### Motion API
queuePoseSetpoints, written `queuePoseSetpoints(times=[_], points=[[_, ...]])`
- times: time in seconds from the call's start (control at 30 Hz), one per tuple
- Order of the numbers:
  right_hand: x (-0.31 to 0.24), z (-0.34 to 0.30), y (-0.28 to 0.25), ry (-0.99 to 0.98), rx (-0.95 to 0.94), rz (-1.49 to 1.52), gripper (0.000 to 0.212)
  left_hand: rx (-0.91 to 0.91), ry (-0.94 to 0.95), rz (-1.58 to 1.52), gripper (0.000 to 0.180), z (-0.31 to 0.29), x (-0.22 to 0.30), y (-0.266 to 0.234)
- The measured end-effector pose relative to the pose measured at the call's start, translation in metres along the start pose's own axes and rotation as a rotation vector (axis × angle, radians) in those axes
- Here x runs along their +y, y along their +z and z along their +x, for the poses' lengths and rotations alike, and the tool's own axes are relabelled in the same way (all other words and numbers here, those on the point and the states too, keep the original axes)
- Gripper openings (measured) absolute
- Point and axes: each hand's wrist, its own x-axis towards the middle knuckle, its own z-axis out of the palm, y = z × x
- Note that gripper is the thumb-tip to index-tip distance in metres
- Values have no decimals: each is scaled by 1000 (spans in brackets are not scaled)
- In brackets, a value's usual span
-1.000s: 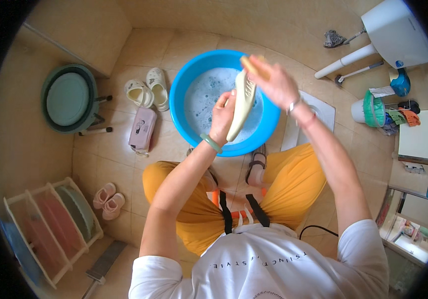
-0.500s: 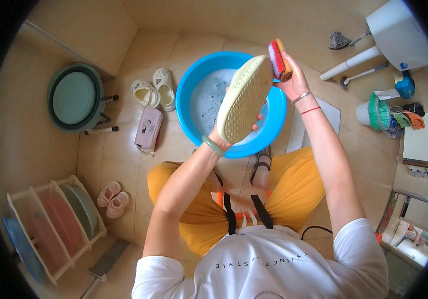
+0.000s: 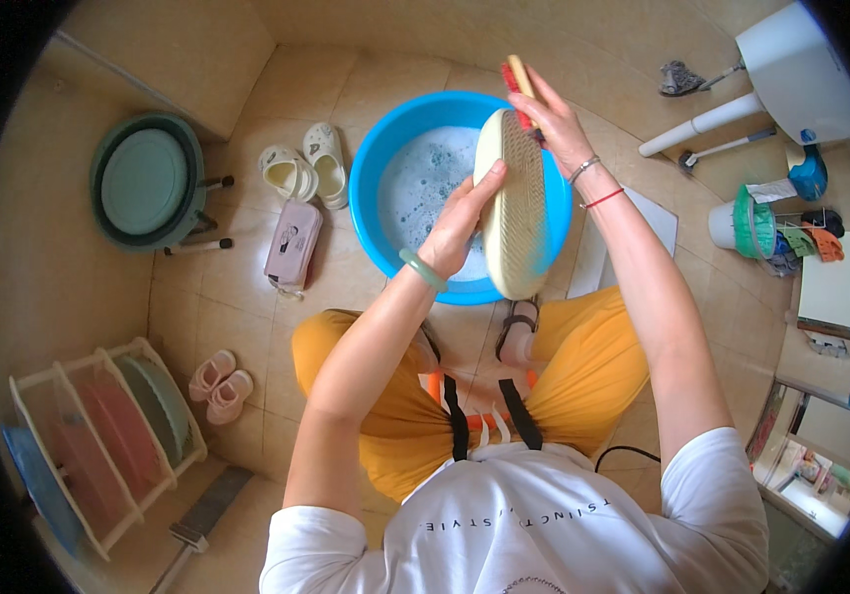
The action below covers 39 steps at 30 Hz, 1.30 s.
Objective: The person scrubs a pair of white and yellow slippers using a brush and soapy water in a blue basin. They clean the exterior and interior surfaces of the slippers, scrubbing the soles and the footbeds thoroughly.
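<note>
My left hand [image 3: 463, 220] is closed on the side of a pale cream shoe [image 3: 519, 213], its thumb lying along the upper edge. The shoe's patterned sole faces right, over the right part of a blue basin [image 3: 367, 129] of foamy water. A wooden scrub brush [image 3: 522, 87] with red and white bristles is gripped in my right hand [image 3: 556, 119], at the toe end of the shoe. The brush's lower end meets or nearly meets the sole; I cannot tell which.
Left of the basin stand white clogs [image 3: 308, 168] and a pink pouch [image 3: 293, 243]. Pink shoes [image 3: 220, 384], a rack of basins [image 3: 148, 450] and folded green basins [image 3: 143, 188] are farther left. A white pipe [image 3: 697, 124] and a small bin [image 3: 727, 226] are at right.
The shoe has turned more on edge and shifted right, and my left thumb now shows on it. The brush in my right hand has moved up and left, tilting toward the toe end.
</note>
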Motion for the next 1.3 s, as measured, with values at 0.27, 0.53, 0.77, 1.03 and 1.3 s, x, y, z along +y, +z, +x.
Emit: queuePoseSetpoints(times=[0.27,0.53,0.77,1.03,1.3], points=[[-30,-78,34,-420,-90,-940,60,102,19,-732,51,23,-7,-25],[-33,-100,57,-172,-25,-1071,49,-6,121,-642,62,18,-8,-20],[-22,-79,54,-188,-19,-1106,51,-77,149,-712,63,31,-21,-31],[-21,-109,61,-235,-60,-1008,50,-79,107,-678,57,35,-27,-38],[-24,-76,64,-168,-15,-1140,49,-103,80,-731,60,34,-29,-38]])
